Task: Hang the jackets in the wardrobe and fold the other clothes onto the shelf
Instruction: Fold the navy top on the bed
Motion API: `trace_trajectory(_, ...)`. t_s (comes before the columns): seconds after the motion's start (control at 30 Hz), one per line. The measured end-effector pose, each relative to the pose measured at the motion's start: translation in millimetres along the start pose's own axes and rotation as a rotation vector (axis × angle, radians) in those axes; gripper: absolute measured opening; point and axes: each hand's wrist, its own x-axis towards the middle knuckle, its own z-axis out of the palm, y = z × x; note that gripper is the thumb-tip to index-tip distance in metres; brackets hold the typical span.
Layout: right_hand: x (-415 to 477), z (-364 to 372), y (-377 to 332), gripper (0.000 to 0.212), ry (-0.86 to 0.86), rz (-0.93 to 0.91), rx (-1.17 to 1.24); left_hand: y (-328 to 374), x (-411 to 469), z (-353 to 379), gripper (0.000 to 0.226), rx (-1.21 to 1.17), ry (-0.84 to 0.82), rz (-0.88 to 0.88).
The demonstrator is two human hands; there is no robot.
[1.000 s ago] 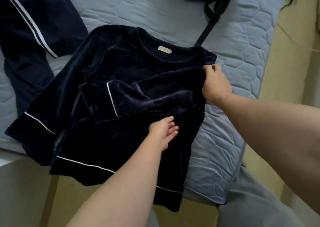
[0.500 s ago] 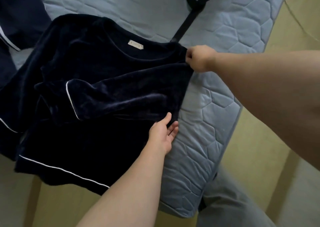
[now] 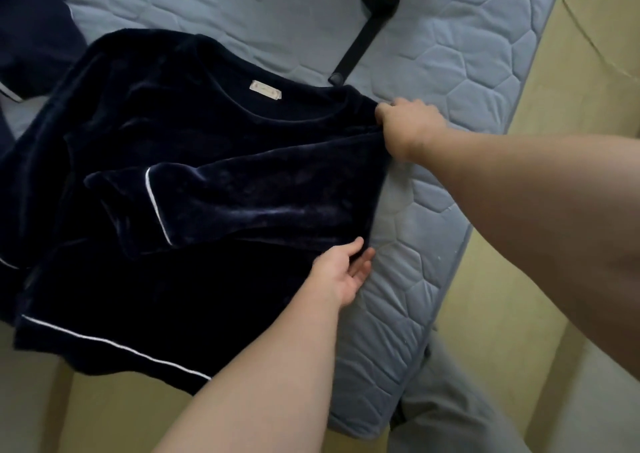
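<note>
Velvet top (image 3: 173, 314), dark navy, lies on the blue quilted mattress (image 3: 450, 71), stretching leftward from the right hand (image 3: 410, 127), which pinches its shoulder, and from the left hand (image 3: 341, 274), fingers open, touching its side edge.

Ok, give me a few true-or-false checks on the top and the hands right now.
1. The right hand grips the navy velvet top at its shoulder. True.
2. The top is on a hanger. False: it lies on the quilted mattress.
3. One sleeve is folded across the front. True.
4. The left hand holds the black strap. False: it is open at the top's side edge, and the strap lies apart.
</note>
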Motion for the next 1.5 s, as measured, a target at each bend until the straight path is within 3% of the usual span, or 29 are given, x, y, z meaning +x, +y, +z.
trace_trajectory(0.1,-6,-3,-17,0.035,0.08,0.002,-0.154,38,-25,-37,0.004,0.275,-0.059,-0.139)
trace_trajectory(0.2,-6,-9,-34,0.034,0.14,-0.097,-0.185,88,-59,-77,0.008,0.73,0.111,-0.091)
trace_trajectory(0.27,-3,-11,-48,0.033,0.085,-0.167,-0.173,129,-75,-95,0.01,1.03,0.29,0.149)
trace_trajectory(0.4,3,-12,-60,0.027,-0.053,-0.135,-0.157,215,-83,-110,0.013,1.323,0.724,1.065)
trace_trajectory(0.43,4,-13,-59,0.025,-0.056,-0.108,-0.172,233,-80,-110,0.013,1.386,0.756,1.197)
trace_trajectory(0.47,4,-15,-57,0.023,-0.072,-0.077,-0.189,247,-76,-110,0.017,1.494,0.742,1.209)
trace_trajectory(0.57,8,-20,-51,0.018,-0.143,0.011,-0.146,275,-58,-115,0.042,1.961,0.641,0.815)
trace_trajectory(0.63,12,-19,-47,0.017,-0.122,0.068,-0.015,284,-53,-119,0.045,2.166,0.616,0.652)
trace_trajectory(0.7,16,-15,-42,0.014,-0.045,0.134,0.156,291,-55,-123,0.045,2.178,0.661,0.703)
trace_trajectory(0.77,14,-12,-39,0.016,0.008,0.164,0.259,296,-61,-127,0.04,2.043,0.701,0.782)
trace_trajectory(0.87,8,-8,-34,0.029,-0.005,0.066,0.244,298,-63,-131,0.031,1.945,0.696,0.751)
trace_trajectory(0.93,5,-8,-31,0.038,-0.052,0.03,0.223,296,-61,-131,0.031,1.973,0.684,0.716)
trace_trajectory(1.13,7,-2,-21,0.028,-0.113,0.082,0.204,297,-59,-131,0.044,2.212,0.771,0.623)
trace_trajectory(1.27,12,5,-28,0.03,-0.079,0.129,0.269,293,-63,-125,0.047,2.17,0.901,0.588)
trace_trajectory(1.37,7,13,-38,0.032,0.019,0.162,0.213,271,-60,-114,0.051,2.015,1.0,0.721)
trace_trajectory(1.43,-8,21,-51,0.029,0.233,0.139,0.13,248,-61,-115,0.051,1.895,1.022,0.988)
trace_trajectory(1.5,-31,29,-72,0.03,0.465,0.051,0.089,224,-64,-123,0.036,1.734,0.933,1.295)
